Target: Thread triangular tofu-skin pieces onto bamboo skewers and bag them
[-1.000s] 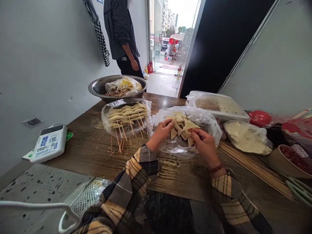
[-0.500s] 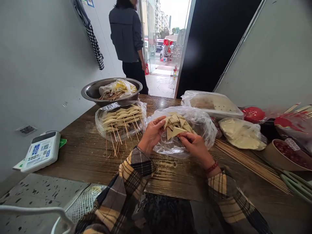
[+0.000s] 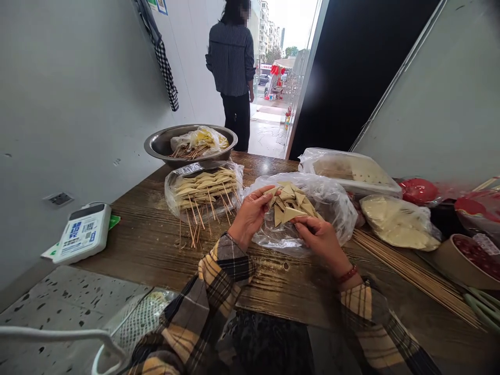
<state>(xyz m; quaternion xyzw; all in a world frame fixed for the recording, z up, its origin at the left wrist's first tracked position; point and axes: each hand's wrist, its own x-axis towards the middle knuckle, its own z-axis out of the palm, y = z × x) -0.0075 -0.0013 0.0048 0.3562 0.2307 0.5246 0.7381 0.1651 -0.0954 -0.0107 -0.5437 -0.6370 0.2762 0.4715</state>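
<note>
While hovering over the clear bag (image 3: 336,204), left hand (image 3: 250,214) is pinching a tofu triangle (image 3: 272,191), right hand (image 3: 318,237) is gripping a second triangle (image 3: 294,213), skewered pieces (image 3: 203,188) lying left of the bag.

A clear bag (image 3: 332,200) of tofu triangles (image 3: 291,200) lies open mid-counter (image 3: 148,239). The left grip (image 3: 250,213) has its fingertips on the pile's left edge; whether they pinch a piece cannot be told. The right grip (image 3: 318,239), at the bag's near edge, pinches a single triangle (image 3: 292,213). Just left of the bag sits a bagged skewered batch (image 3: 203,190), and a metal bowl (image 3: 156,146) stands beyond that. Right of the bag lie loose bamboo skewers (image 3: 410,268). Well beyond the bag, a person (image 3: 232,62) stands at the doorway.
</note>
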